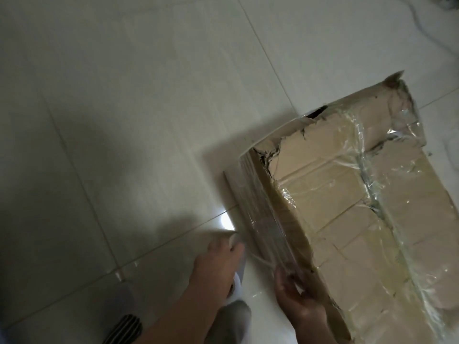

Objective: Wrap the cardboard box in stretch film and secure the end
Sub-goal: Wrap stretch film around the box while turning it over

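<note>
The left hand grips the film roll at seven o'clock of the cardboard box. The right hand pinches the stretch film at the box's side.

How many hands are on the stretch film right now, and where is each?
2. The left hand grips the film roll beside the cardboard box. The right hand pinches the stretched film at the box's near edge. Both show fully.
</note>
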